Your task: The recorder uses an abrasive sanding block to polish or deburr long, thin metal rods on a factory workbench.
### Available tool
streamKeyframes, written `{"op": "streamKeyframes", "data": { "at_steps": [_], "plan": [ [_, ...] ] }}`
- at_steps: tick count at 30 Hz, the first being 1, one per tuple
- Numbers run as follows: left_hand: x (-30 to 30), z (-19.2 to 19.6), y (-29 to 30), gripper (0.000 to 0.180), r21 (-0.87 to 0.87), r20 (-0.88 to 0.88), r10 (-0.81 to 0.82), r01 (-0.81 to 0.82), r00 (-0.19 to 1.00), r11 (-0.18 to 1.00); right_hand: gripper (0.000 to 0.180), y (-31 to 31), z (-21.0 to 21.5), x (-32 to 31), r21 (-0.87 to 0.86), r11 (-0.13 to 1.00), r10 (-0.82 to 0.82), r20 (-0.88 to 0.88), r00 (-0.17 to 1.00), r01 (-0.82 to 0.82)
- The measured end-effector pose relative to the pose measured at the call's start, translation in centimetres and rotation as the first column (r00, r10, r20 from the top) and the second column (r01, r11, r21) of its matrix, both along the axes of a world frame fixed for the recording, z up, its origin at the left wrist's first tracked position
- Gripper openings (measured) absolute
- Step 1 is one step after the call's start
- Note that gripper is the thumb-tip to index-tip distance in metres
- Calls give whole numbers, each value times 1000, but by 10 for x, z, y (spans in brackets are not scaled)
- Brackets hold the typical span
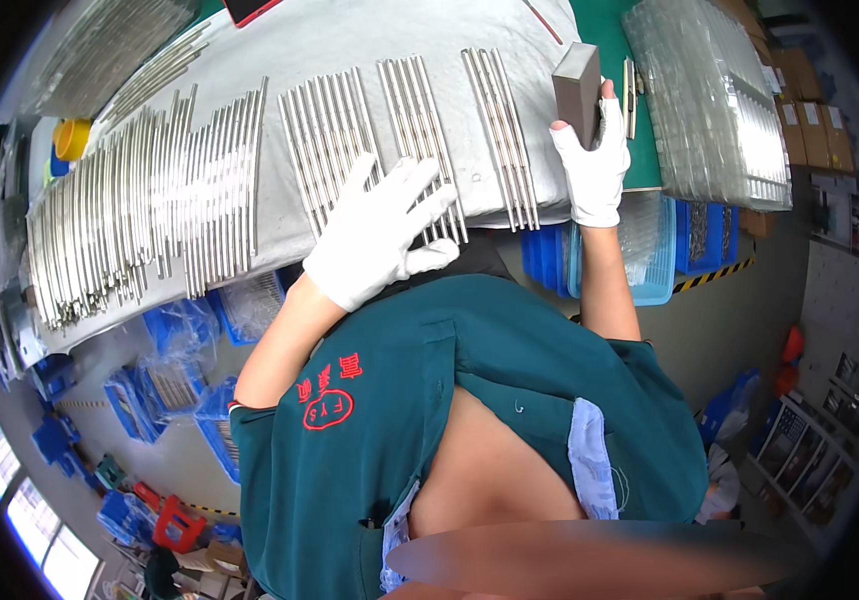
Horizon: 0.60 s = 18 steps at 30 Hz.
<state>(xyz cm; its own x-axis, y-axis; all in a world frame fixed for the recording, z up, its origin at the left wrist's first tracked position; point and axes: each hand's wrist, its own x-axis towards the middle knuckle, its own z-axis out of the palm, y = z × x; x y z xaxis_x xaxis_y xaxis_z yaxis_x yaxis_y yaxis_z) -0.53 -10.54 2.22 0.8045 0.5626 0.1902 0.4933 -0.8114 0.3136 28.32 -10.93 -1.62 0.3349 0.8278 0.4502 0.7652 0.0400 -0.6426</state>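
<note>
My left hand [375, 235], in a white glove, lies with fingers spread over the near ends of two groups of thin metal rods. Its fingertips reach the rods [325, 130] left of the middle and the bunch [415, 110] beside them. My right hand [595, 165], also gloved with bare fingertips showing, grips a dark grey rectangular block [578, 95] upright at the table's right side. A smaller group of rods [500, 130] lies between the two hands. Whether my left fingers press on the rods or hover just above, I cannot tell.
Many more rods [150, 200] cover the left of the cloth-covered table [420, 30]. Clear plastic trays [710, 110] are stacked at the right; a yellow round container [72, 140] stands far left. Blue bins [547, 260] sit below the near edge, beside a light-blue basket [655, 290].
</note>
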Motion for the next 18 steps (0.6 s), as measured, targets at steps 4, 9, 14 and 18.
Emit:
{"op": "streamKeyframes", "data": {
  "at_steps": [4,9,14,18],
  "plan": [
    [-14,-1,-6,64,-3,-6,45,-45,999,999,85,0,-1,1,7,1000,2,16,1000,-2],
    [4,6,-1,64,-36,15,-22,23,1000,999,83,1,-1,-1,15,1000,-11,20,1000,10],
    [27,-2,0,63,-196,256,-79,131,963,972,82,2,1,-2,-23,999,-25,5,1000,25],
    [1,19,0,58,-22,173,13,-9,985,1000,83,1,0,-2,22,1000,-17,-3,1000,17]
  ]
}}
